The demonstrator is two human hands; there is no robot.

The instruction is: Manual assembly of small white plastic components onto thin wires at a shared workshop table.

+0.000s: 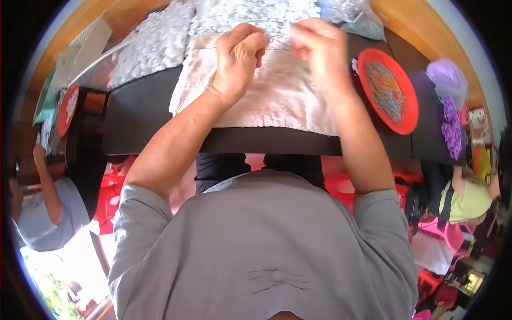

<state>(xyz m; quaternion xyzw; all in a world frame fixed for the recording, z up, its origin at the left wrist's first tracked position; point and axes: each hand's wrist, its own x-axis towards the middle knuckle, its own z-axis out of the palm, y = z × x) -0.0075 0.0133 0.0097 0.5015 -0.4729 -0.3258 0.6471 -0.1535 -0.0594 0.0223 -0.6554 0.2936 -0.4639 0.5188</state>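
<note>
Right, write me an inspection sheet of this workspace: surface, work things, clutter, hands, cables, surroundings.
Surface: dark table, partly covered by a pale cloth.
Work things: pale heaped pieces beyond the cloth; red plate at right, with small grey and orange pieces.
Clutter: purple bag and purple bundle, far right.
Hands: left hand and right hand near the cloth's far edge, fingers curled; anything held is unclear.
Cables: nothing seen.
Surroundings: person in grey at left, person in yellow-green at right.

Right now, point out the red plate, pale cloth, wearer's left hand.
Red plate (409, 118), head view: lower-right rim.
Pale cloth (282, 89), head view: bare middle.
Wearer's left hand (237, 60), head view: back of hand.
</note>
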